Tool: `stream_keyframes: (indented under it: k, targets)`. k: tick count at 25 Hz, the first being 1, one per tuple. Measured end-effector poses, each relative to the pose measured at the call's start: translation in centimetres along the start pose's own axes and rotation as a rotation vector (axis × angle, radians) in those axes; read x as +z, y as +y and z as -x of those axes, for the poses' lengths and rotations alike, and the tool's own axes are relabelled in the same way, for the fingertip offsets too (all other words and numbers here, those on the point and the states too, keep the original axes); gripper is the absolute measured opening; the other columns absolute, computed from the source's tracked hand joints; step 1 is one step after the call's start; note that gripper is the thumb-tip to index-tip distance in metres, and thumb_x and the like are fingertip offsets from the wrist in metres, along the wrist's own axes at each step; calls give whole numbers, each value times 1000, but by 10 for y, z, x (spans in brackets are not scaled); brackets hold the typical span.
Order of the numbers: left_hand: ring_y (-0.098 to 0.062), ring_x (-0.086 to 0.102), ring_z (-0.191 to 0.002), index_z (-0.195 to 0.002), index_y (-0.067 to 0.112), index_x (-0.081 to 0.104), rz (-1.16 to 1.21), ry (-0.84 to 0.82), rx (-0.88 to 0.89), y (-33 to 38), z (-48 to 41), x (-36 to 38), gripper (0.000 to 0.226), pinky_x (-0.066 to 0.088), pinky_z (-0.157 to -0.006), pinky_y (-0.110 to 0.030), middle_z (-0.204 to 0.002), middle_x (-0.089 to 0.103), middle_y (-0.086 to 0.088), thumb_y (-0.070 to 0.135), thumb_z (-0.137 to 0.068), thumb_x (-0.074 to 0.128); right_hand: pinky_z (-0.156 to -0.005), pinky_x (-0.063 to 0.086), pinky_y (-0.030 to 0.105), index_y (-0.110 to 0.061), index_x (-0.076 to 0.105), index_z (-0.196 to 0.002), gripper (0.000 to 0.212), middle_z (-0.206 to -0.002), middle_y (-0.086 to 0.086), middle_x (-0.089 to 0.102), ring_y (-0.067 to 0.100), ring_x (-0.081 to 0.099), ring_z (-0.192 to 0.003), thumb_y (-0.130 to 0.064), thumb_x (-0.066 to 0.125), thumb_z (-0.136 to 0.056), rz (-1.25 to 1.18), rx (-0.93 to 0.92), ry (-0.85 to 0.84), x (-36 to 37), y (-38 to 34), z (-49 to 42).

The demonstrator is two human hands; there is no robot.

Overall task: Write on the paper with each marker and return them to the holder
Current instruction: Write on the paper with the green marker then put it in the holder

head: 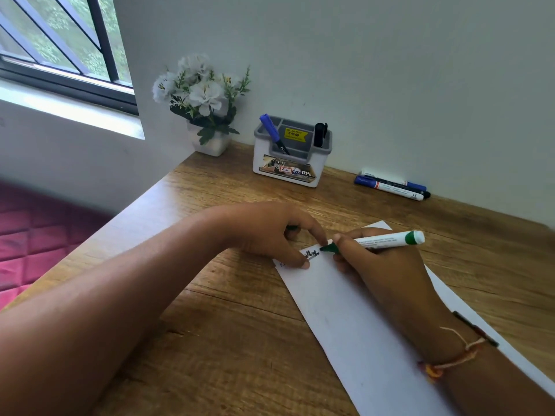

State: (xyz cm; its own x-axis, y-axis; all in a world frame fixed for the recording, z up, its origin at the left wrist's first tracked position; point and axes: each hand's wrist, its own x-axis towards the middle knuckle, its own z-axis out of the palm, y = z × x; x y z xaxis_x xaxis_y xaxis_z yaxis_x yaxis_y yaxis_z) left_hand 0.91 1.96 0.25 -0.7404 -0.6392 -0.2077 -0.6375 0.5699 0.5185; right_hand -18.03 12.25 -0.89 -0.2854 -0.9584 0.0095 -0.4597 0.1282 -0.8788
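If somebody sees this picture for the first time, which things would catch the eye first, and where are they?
First, the right hand, writing with a green marker on the white paper at the near right of the desk, while the left hand presses the paper's far end. Then the holder at the wall, with a blue marker and a black marker in it, beside white flowers.
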Motion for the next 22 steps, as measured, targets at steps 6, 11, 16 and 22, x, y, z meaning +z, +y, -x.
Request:
stream_keyframes:
  k: [6, 11, 16, 22]
  targets:
    - [-25, 55, -93, -119, 61, 55, 22, -3, -3, -2, -1, 1, 43, 44, -73, -35, -106, 59, -7, 48, -83, 74, -56, 52, 19, -30, 77, -81, 16, -71, -9, 75, 5, 71, -66, -44, 71, -87, 118, -5, -34, 2, 5, -4]
    - [-27, 55, -93, -123, 58, 56, 11, -18, -15, -2, -1, 1, 44, 41, -71, -33, -105, 57, -8, 49, -83, 73, -57, 55, 24, -26, 76, -80, 13, -70, -3, 75, 9, 71, -66, -35, 70, -87, 77, 24, -19, 1, 5, -6]
    - [-26, 55, -96, -123, 57, 56, 13, -19, -15, -1, -1, -1, 44, 45, -75, -36, -107, 57, -7, 48, -84, 73, -58, 55, 24, -25, 77, -76, 16, -68, -6, 75, 9, 71, -65, -36, 71, -86, 112, -14, -23, 2, 5, -6]
    - [-25, 55, -96, -123, 58, 56, 23, -12, -28, -1, 0, 0, 44, 45, -75, -34, -109, 57, -6, 50, -83, 73, -62, 59, 29, -25, 76, -79, 13, -69, -1, 75, 13, 72, -66, -34, 70, -87, 95, 20, -9, 2, 5, -8]
